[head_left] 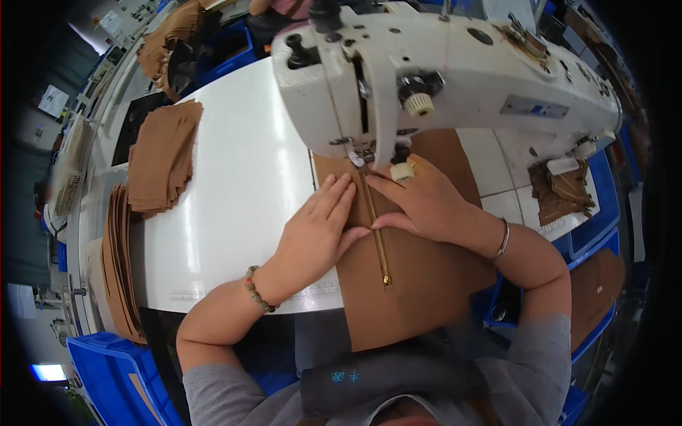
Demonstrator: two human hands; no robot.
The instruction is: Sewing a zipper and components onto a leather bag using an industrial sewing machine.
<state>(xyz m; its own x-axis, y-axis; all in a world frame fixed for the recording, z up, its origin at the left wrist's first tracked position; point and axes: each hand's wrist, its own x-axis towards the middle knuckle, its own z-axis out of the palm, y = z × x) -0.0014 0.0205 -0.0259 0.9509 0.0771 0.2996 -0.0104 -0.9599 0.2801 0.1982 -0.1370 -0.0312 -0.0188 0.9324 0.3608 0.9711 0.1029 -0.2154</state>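
Flat under both hands (320, 227), brown panel (419, 284), zipper (378, 241) between

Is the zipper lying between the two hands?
Yes, the zipper runs between the left hand and the right hand on brown fabric.

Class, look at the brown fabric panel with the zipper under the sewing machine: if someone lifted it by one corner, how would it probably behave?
The brown panel would probably droop, since its near end already hangs over the table edge. It looks thin and light, like the stacked brown pieces. The metal zipper likely stiffens that line somewhat. Both the left hand and right hand press it flat, suggesting it shifts easily.
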